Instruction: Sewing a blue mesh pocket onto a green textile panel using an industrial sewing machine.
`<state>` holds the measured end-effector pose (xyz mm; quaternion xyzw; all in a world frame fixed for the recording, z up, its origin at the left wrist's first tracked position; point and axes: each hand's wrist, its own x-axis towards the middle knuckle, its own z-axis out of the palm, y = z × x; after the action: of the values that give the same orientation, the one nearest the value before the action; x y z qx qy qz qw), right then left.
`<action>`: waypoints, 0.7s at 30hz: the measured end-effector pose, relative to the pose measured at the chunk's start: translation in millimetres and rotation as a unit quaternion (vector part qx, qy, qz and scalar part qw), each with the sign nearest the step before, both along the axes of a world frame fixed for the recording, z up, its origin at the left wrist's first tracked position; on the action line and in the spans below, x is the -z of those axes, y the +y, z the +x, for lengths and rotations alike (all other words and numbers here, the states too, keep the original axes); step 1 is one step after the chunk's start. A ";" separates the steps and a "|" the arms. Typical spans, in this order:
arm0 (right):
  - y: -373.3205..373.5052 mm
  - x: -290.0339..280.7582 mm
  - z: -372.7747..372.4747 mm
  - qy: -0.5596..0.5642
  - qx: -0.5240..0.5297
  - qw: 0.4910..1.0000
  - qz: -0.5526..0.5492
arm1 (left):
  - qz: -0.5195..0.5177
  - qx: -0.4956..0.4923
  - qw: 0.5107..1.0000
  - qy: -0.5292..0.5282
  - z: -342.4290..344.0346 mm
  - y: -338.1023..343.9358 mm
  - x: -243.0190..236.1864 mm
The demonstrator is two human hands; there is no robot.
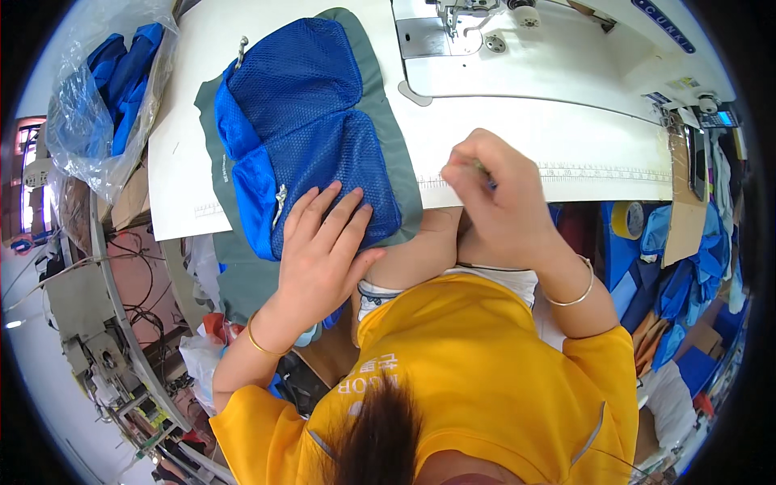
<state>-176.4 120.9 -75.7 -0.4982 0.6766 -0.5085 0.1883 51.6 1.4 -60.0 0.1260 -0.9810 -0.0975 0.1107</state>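
"Two hands in play! The left hand (322, 238) lies flat, fingers spread, on a blue mesh pouch (303, 133) atop green fabric (403, 182)."

"And the right hand (503, 182)?"

"Closed, seemingly around a small object (491, 184) the fingers mostly hide, over the white table's (517, 129) front edge."

"Farther out?"

"Sewing machine (558, 52), back right!"

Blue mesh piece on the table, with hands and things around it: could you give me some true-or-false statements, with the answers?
1. The left hand rests on the blue mesh piece. True.
2. The right hand also touches it. False: that hand is apart from it, fingers curled.
3. The mesh piece lies on red fabric. False: the fabric is grey-green.
4. The sewing machine is right of the mesh piece. True.
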 end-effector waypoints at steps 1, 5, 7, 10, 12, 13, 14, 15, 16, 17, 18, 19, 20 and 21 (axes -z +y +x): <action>3.6 -3.3 -3.4 0.001 0.001 1.000 -0.001 | -0.020 -0.006 1.000 0.012 -1.7 1.7 1.1; 10.3 -4.3 -4.2 -0.071 -0.005 0.992 0.100 | -0.010 -0.038 0.998 0.054 -15.5 12.0 9.6; 10.7 1.2 0.5 -0.089 0.001 0.989 0.120 | -0.002 -0.052 0.994 0.096 -22.7 14.5 15.7; 14.0 7.9 6.4 -0.091 0.011 0.995 0.040 | -0.026 -0.062 0.991 0.118 -25.8 14.0 21.1; 16.8 9.1 7.0 -0.032 -0.008 0.999 0.016 | -0.024 -0.066 0.989 0.126 -26.8 11.7 22.8; 17.4 9.2 7.4 -0.034 -0.009 0.999 0.024 | -0.008 -0.069 0.986 0.150 -27.7 10.3 23.3; 17.2 9.2 7.9 0.001 -0.016 0.999 0.028 | 0.008 -0.072 0.982 0.175 -28.9 8.8 23.4; 16.7 9.1 8.3 0.034 -0.023 0.999 0.034 | 0.008 -0.072 0.982 0.174 -30.1 8.6 23.0; 16.7 8.7 9.5 0.035 -0.026 0.999 0.031 | 0.017 -0.082 0.985 0.151 -30.9 9.8 22.0; 16.4 8.3 10.6 0.028 -0.017 0.999 0.031 | 0.033 -0.099 0.986 0.128 -32.7 11.0 21.6; 16.2 8.2 11.1 0.022 -0.008 0.999 0.031 | 0.046 -0.088 0.985 0.142 -36.2 11.7 22.4; 16.1 8.2 11.6 0.022 -0.007 0.999 0.030 | 0.037 -0.078 0.985 0.152 -38.4 12.6 22.3; 16.4 8.1 11.8 0.009 -0.002 0.999 0.035 | 0.040 -0.073 0.983 0.164 -40.9 13.2 22.9; 16.7 8.3 11.9 -0.004 0.004 0.999 0.040 | 0.047 -0.068 0.981 0.176 -42.7 13.3 23.4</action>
<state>-164.5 137.5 -84.0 -0.4855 0.6977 -0.4836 0.2089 8.9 14.7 -83.4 0.1788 -0.9296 -0.1563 0.2820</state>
